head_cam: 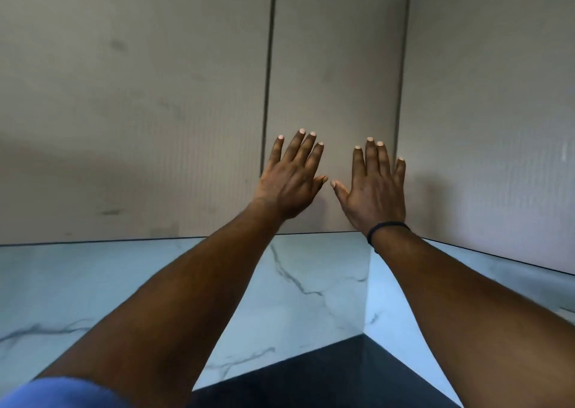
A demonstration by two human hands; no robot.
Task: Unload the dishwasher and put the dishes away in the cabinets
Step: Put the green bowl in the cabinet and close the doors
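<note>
Both my arms reach up to a beige upper cabinet door (pixel 336 65) that is closed. My left hand (pixel 291 180) lies flat near the door's lower left, fingers spread, holding nothing. My right hand (pixel 375 186) is flat beside it near the door's lower right, fingers apart, a dark band on its wrist. The two thumbs nearly meet. No dish and no dishwasher are in view.
A wider closed cabinet door (pixel 133 96) is to the left, another (pixel 491 112) on the side wall at right, forming a corner. Below runs a white marble backsplash (pixel 298 283), then a dark countertop (pixel 326 379).
</note>
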